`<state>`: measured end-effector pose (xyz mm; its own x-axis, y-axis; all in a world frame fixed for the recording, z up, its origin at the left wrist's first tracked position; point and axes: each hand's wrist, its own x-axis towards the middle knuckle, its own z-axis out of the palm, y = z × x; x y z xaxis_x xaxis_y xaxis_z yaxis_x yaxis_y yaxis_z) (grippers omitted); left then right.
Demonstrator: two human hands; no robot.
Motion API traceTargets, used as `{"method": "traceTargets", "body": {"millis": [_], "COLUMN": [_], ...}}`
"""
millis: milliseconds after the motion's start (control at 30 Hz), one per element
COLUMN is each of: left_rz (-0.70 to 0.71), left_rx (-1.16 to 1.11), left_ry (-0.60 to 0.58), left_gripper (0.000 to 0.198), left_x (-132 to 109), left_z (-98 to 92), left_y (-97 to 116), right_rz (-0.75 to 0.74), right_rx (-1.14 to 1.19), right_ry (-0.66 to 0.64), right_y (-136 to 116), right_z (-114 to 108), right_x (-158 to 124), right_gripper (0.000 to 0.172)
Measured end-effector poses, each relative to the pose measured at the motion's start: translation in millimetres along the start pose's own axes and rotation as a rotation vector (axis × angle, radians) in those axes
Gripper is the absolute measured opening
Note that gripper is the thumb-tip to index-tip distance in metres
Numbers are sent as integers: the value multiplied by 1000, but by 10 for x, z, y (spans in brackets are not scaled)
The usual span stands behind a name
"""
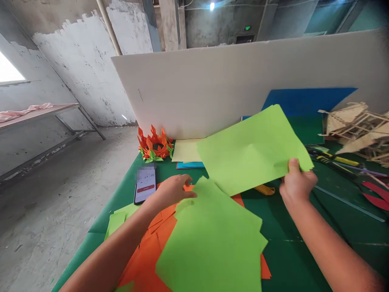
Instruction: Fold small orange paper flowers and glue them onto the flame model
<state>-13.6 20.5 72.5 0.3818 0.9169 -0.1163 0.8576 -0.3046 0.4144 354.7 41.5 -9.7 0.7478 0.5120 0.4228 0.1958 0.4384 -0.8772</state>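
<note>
My right hand (298, 182) pinches the right corner of a light green sheet of paper (243, 150), thumb on top, and holds it raised and tilted over the table. More than one layer may be there, since the corner shows doubled edges. My left hand (178, 188) is beside the upper left corner of a fanned stack of green paper (215, 239). Its thumb and fingers are apart, with nothing between them. Beneath that stack lie orange paper sheets (148, 259), partly covered by my left forearm.
A phone (145, 184) and an orange folded-paper ring (154, 145) lie at the left. Cream paper (187, 150) is behind. A yellow cutter (265, 190), red-handled scissors (377, 196) and a wooden stick model (361, 129) are rightward. A white board (197, 93) stands along the back.
</note>
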Motion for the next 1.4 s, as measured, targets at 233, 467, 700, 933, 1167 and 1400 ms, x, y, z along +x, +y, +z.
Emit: {"method": "traceTargets", "body": {"millis": [233, 467, 700, 933, 1167, 1400], "left_rz": [309, 445, 260, 317, 353, 308], "left_rx": [160, 367, 445, 478, 454, 398], "left_ry": [474, 420, 316, 293, 164, 66], "left_gripper": [74, 73, 80, 91, 58, 70], "left_x": [303, 1045, 1561, 1591, 1690, 1715], "left_z": [-111, 32, -151, -99, 22, 156], "left_y": [351, 460, 328, 249, 150, 5], "right_rz": [292, 249, -90, -425, -663, -759], "right_rx": [166, 110, -227, -719, -895, -943], "right_ry": [105, -190, -718, -1003, -1043, -1186], "right_y": [-161, -71, 81, 430, 284, 171], "right_z": [593, 1193, 1206, 1164, 1128, 604], "right_x": [14, -58, 204, 247, 311, 373], "right_gripper": [24, 45, 53, 32, 41, 35]}}
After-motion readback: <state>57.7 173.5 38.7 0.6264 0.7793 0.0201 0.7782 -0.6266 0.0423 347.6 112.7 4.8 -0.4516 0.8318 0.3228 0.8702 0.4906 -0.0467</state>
